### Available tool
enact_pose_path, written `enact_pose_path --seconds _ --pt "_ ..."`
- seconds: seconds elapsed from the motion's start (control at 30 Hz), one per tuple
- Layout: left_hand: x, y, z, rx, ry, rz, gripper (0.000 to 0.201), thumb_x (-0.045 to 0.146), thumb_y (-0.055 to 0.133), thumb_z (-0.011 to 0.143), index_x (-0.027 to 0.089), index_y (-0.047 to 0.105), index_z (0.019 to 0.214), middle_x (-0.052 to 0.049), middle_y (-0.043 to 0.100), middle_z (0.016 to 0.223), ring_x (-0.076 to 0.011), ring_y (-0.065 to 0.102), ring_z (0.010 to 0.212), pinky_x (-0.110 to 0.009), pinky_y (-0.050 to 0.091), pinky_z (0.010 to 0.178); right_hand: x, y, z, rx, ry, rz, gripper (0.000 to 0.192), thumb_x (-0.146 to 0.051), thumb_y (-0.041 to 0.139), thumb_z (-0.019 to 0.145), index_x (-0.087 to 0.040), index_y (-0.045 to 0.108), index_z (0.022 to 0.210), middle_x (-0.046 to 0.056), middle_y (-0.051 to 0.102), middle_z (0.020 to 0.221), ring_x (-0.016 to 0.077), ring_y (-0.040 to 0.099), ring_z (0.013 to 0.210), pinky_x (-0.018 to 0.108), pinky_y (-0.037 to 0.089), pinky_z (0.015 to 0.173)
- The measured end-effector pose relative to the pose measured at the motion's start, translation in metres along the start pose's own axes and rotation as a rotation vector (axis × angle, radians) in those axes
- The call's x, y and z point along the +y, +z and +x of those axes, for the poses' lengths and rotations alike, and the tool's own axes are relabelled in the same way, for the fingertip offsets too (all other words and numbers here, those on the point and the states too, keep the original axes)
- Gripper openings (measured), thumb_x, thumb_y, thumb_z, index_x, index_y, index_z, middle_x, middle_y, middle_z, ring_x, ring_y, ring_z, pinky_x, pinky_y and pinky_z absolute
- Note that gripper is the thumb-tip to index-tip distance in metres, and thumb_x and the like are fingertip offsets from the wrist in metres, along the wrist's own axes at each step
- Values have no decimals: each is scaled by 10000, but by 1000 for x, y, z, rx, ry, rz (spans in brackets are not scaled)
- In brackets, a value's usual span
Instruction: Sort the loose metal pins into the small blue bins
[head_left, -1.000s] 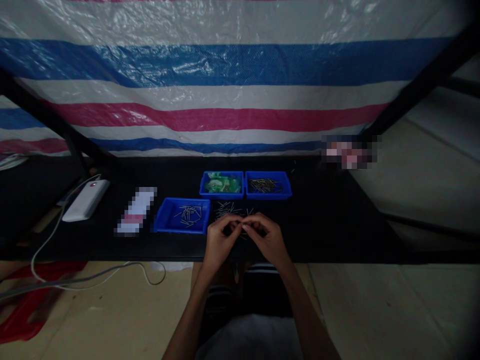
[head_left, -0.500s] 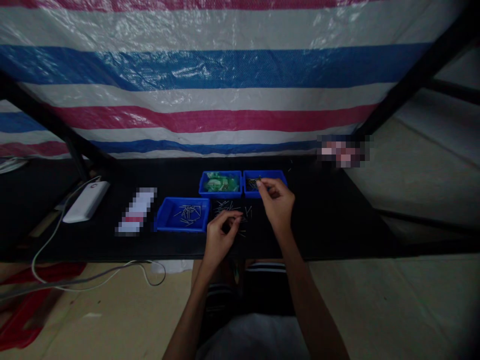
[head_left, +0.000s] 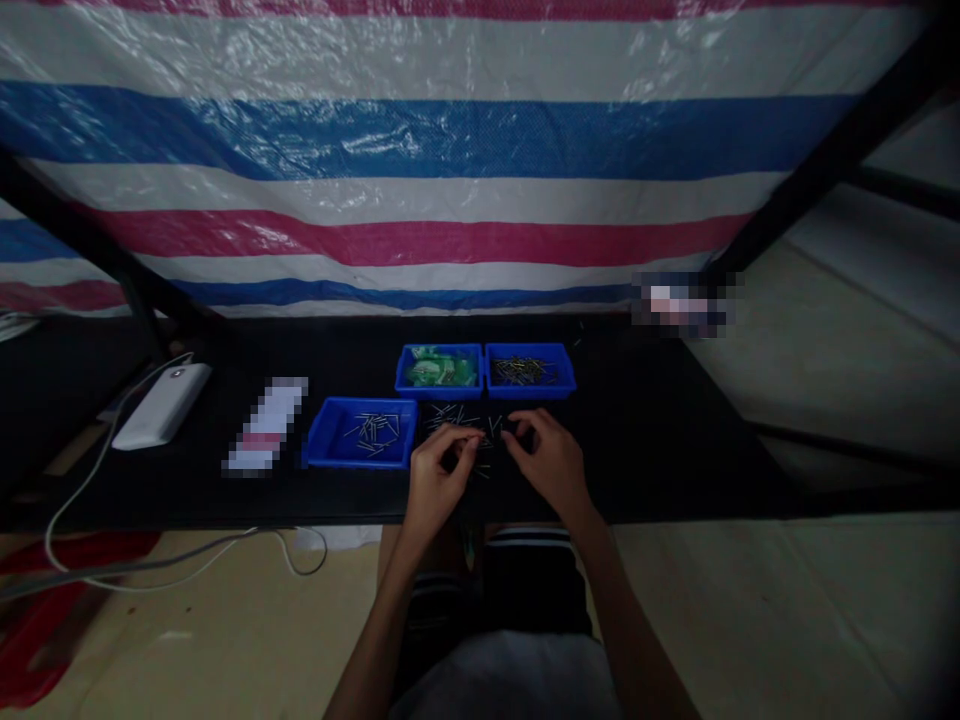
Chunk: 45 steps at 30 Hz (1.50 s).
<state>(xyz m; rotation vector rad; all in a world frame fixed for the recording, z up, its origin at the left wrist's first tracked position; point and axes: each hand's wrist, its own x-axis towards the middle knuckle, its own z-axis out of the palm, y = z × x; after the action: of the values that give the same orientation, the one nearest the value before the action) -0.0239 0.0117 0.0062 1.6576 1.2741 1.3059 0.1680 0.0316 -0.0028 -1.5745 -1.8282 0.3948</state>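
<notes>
Facing striped sheeting (head_left: 465,140), hands (head_left: 551,462) over table (head_left: 660,440)

The left hand (head_left: 441,468) is pinched while the right hand (head_left: 553,462) curves inward nearby.

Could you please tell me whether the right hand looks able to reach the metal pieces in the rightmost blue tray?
Probably yes: the right hand is just short of the rightmost blue tray, the metal pieces lie uncovered inside, and nothing visible blocks the way.
</notes>
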Motion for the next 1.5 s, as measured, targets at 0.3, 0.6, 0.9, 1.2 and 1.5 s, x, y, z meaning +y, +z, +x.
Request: enact_pose_path --seconds 0.3,0.6,0.9,1.2,1.5 --pt "-1 0 1 -1 1 7 178 298 624 992 207 777 986 -63 751 945 -194 686 853 -293 536 769 -3 3 0 -25 -28 -40 82 -195 612 948 -237 669 906 9 621 858 182 614 801 289 431 707" --pt "0 0 0 28 21 -25 113 275 680 958 201 762 977 -42 728 893 -163 664 776 -266 511 705 -29 12 -8 -64 -90 501 86 -261 543 1009 -228 616 976 13 610 881 158 568 761 276 459 697" --pt "3 -3 0 77 52 -53 82 249 710 941 202 772 964 -44 716 901 -155 650 783 -254 501 678 -30 16 -12 -85 -30 595 82 -284 604 978 -232 667 979 -5 644 828 144 558 691 268 433 642" --pt "3 -2 -2 44 77 -79 20 199 728 920 188 742 929 -42 677 928 -137 619 771 -245 496 686 -31 14 -12 -96 -13 604 113 -231 641 936 -228 719 1018 3 698 870 137 591 694 256 449 624" --pt "2 -2 0 3 78 -93 10 182 715 925 189 716 918 -26 660 892 -136 605 757 -251 478 678 -30 13 -12 -72 -32 594 103 -207 662 922 -224 735 993 -7 698 845 131 589 695 242 440 618"
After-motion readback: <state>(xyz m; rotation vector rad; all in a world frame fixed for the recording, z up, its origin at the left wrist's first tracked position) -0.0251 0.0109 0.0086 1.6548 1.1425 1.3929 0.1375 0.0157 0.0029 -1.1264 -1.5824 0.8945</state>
